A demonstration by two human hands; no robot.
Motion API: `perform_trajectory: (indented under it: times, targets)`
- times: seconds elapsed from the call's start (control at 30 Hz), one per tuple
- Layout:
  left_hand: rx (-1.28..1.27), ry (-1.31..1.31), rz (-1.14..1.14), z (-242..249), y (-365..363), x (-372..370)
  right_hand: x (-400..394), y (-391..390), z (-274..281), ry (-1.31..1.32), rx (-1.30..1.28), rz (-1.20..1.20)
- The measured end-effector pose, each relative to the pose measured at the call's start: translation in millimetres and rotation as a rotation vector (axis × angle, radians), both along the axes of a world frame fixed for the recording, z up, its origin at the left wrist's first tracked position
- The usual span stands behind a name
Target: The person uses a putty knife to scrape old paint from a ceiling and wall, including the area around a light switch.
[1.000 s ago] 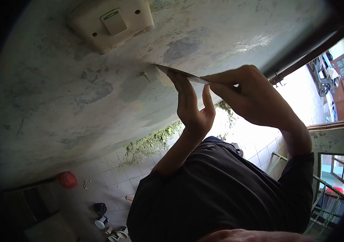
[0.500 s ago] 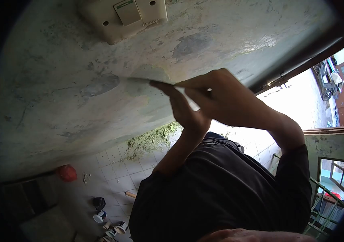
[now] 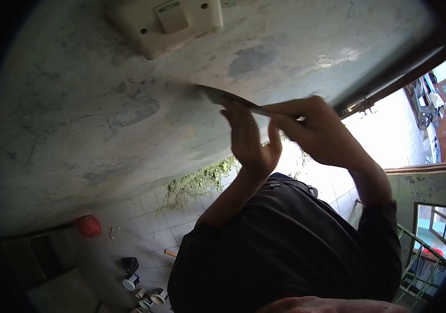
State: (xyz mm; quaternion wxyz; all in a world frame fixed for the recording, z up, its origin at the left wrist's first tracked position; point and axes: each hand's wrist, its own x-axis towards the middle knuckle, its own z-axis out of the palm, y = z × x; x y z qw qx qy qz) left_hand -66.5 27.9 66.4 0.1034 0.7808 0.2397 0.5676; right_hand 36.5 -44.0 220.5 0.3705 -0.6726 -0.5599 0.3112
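My right hand [image 3: 319, 133] is closed around the handle end of a thin, flat scraper [image 3: 213, 95]. Its dark blade slants up and left to the painted wall [image 3: 144, 151], and the blade's tip is smeared by motion. Below the blade is my left hand [image 3: 251, 143], its fingers stretched out and their tips at the blade's underside; the thumb stands apart. Bare grey patches mark the worn wall around the tip. Part of the scraper's handle is hidden inside my right hand.
A light switch [image 3: 173, 23] sits on the wall above the blade. Greenish flakes [image 3: 197, 180] lie along the floor's edge. A red bag [image 3: 89, 226], a black bag [image 3: 129, 265] and several tubs stand lower left. A bright doorway opens at right, above a green metal frame [image 3: 416, 261].
Both hands and the scraper have shifted right, and the blade's tip is a little higher on the wall. My left thumb now stands farther from its fingers.
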Motion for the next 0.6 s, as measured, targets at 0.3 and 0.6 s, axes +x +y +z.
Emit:
perform_trajectory:
  times: [0.3,0.6]
  targets:
    - [0.006,-0.02,0.125,-10,-1,1,1,7,-11,0.031,0.005,0.037]
    - [0.062,-0.043,0.127,-3,3,-3,2,-5,-1,-0.001,-0.104,0.002]
